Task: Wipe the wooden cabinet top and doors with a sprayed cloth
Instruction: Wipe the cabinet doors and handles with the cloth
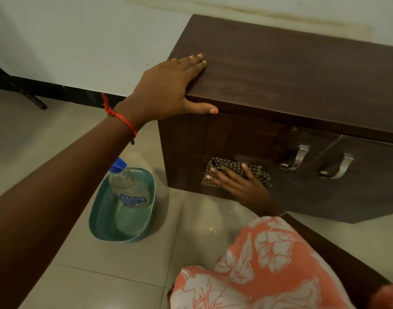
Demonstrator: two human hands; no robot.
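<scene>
Teal basket [101, 210] on tiled floor [57, 134]; black stand leg [19, 90] top left, by white wall [79, 41].

The left hand [168, 85] is laid over the cabinet [280, 85] top's near left corner, the right hand [237, 184] is pressed with a cloth [231, 168] against the left door below, two handles [294, 158] are set right of it, and a spray bottle [128, 186] is stood in a basket [101, 210] on the floor to its left.
</scene>
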